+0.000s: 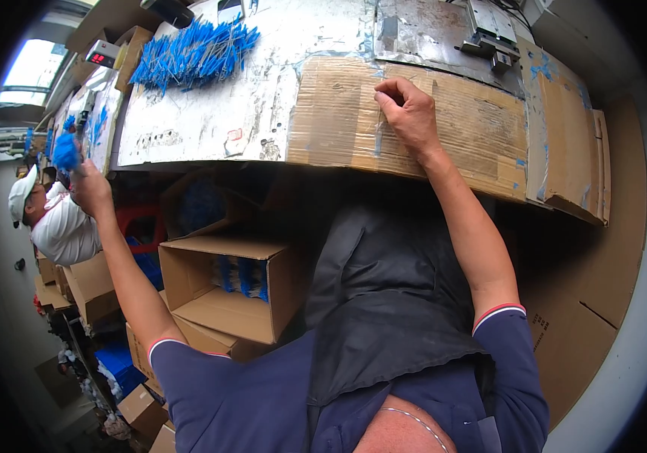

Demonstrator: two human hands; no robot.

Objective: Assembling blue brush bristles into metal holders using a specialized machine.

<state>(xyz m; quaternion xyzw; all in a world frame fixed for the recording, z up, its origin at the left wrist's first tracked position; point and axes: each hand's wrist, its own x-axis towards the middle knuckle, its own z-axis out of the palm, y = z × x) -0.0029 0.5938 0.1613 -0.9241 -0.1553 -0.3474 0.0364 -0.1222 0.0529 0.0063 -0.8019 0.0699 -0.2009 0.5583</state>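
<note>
Stretched far out to the left, my left hand (93,190) is closed round a bundle of thin blue pieces (66,152), its blue ends showing above the fingers. My right hand (412,115) is over the worn cardboard sheet (331,113) on the bench, with its fingers curled in and the thumb and forefinger tips close together. Nothing shows between them. A large heap of similar thin blue pieces with metal stems (191,54) lies on the bench's pale top, between my two hands and farther back.
A metal fixture (489,38) stands at the bench's back right. Below the bench, an opened carton (225,321) holds blue bundles. A small device with a red display (102,54) sits at the back left. A co-worker in a white cap (59,219) is at far left.
</note>
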